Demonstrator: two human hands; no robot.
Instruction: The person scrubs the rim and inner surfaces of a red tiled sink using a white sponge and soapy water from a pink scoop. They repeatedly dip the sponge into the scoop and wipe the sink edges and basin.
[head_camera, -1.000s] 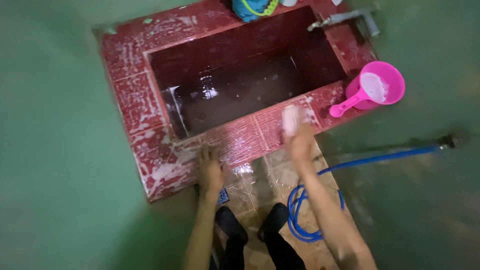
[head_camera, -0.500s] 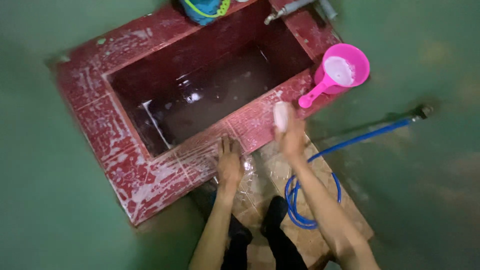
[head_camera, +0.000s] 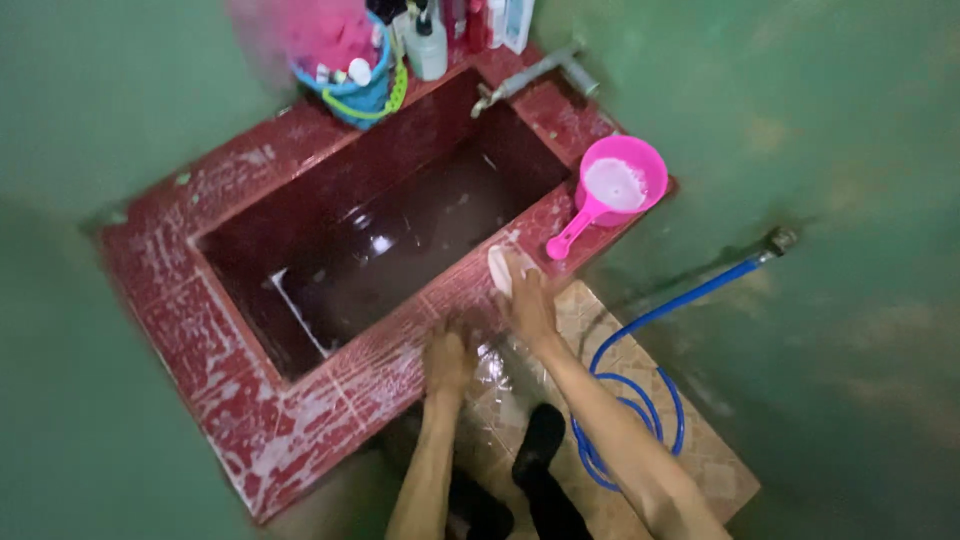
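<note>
- Head view: right hand (head_camera: 528, 305) closed around a pale scrubbing pad (head_camera: 499, 268), pressed onto the soapy front rim of the red tiled basin (head_camera: 300, 420).
- Pad poking out past the fingertips toward the basin's inside, long axis running roughly away from the wrist, up the picture.
- Left hand (head_camera: 447, 360) laid flat and open-fingered on the same rim, nothing in its grip, just beside the right hand and lower left of it.
- Right hand clearly the nearer to the pad; also the nearer to the pink dipper (head_camera: 613, 187) resting on the rim's right corner, handle pointing down-left toward the pad.
- Tap (head_camera: 520, 78) above the far corner, a blue basket of bottles (head_camera: 362, 90) at the back edge, a blue hose (head_camera: 640, 400) coiled on the tiled floor by the feet.
- Against the earlier frames: both hands closer together, pad moved nearer the dipper, camera tilted up so the bottles come into sight.
</note>
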